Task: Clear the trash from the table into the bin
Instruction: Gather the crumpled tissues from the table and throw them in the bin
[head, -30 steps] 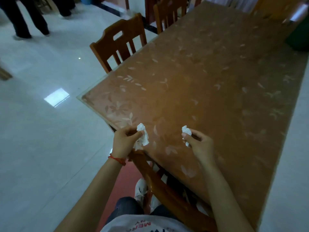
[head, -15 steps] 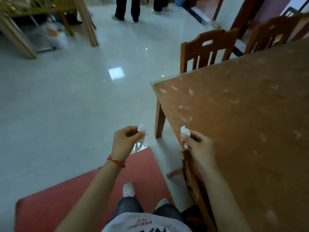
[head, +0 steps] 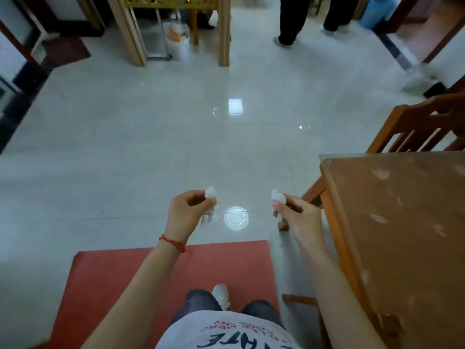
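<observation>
Holding one crumpled tissue wad [head: 210,192] in the left hand [head: 185,215] and another tissue wad [head: 277,196] in the right hand [head: 300,217], both pinched shut at the fingertips, the person faces open floor. Such paper looks light, soft and crushable, so a loose pinch anywhere should do. The bench [head: 402,222] lies at three o'clock; a white bin [head: 179,47] stands far off near eleven.

A pale, glossy tiled floor [head: 151,137] carries a red mat [head: 120,278] and a white bin [head: 179,46] far off by a wooden post. The brown table [head: 402,222] at right has a faint leaf-patterned top; a wooden chair [head: 422,127] stands just beside its far edge
</observation>
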`<state>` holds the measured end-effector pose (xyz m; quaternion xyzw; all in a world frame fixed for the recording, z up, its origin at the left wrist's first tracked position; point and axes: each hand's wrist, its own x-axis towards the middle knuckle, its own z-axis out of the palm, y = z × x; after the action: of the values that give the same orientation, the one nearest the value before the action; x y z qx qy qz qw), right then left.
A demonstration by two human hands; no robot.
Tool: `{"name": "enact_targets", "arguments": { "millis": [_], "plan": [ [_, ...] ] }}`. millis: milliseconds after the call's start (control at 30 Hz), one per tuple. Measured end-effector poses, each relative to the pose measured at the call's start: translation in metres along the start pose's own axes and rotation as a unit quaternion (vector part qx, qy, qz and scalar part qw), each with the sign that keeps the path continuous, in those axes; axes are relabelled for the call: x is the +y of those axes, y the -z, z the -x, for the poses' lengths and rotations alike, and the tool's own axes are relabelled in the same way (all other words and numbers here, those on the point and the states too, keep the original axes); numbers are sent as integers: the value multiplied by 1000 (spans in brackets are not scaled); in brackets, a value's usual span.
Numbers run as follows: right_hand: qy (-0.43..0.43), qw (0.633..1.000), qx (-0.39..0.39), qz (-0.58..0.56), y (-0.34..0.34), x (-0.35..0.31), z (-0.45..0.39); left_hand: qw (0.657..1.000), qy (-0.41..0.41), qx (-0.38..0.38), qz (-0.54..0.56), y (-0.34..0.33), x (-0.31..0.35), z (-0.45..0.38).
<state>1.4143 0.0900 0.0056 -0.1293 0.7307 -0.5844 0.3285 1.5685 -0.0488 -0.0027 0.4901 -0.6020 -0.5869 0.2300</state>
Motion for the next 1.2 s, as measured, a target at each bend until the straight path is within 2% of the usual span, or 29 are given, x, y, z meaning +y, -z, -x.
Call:
{"name": "enact_targets", "arguments": {
  "millis": [367,833,1200],
  "plan": [
    [-6,1000,9,13,-58,-36,-91,1000,6,20,4,18,21,-112],
    [-1,1000,8,0,-90,-110,-302,1000,6,28,8,-23,95,-312],
    [-16,999,47,6,-126,-152,-445,1000,-1,-9,1,-45,149,-474]
  ]
}}
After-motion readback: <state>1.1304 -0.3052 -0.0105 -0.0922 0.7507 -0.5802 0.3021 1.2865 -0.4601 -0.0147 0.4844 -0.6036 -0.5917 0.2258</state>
